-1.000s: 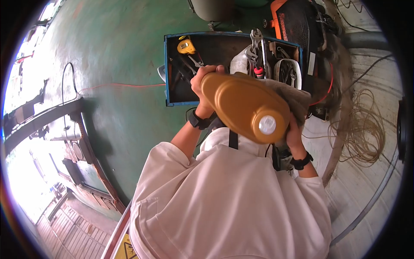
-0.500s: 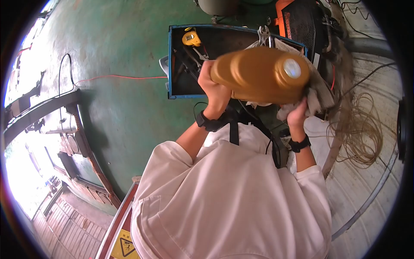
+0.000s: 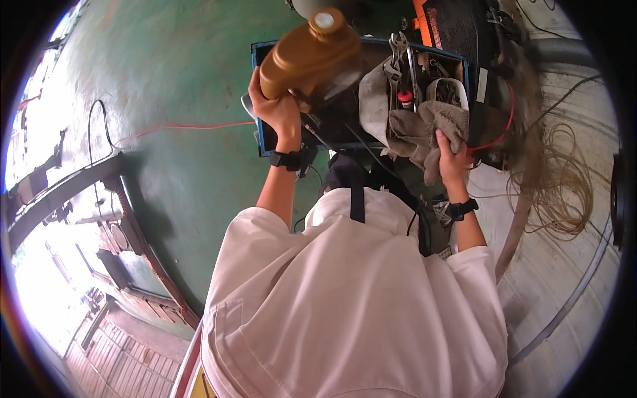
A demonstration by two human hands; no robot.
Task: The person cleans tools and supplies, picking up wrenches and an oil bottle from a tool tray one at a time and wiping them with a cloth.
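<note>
My left hand [image 3: 279, 114] grips a golden-brown plastic bottle [image 3: 305, 60] by its lower end. The bottle is tilted, its white-topped cap [image 3: 324, 20] pointing up and away from me, above the left part of a blue-edged tool tray [image 3: 261, 136]. In my right hand [image 3: 452, 159] is a grey-brown cloth [image 3: 431, 129], held at the tray's right front corner. Just beyond the cloth, an adjustable wrench [image 3: 396, 60] and a red-collared tool [image 3: 405, 99] stand upright in a pale container [image 3: 373, 99]. The bottle hides much of the tray's left side.
An orange and black machine [image 3: 458, 33] stands behind the tray on the right. A coil of thin hose [image 3: 557, 189] lies on the pale floor at right. A red cable [image 3: 179, 126] runs across the green floor to the tray.
The bottle has moved left and away from me in my left hand, turning its cap upward. It has come away from the cloth, uncovering the tools. My right hand still holds the cloth.
</note>
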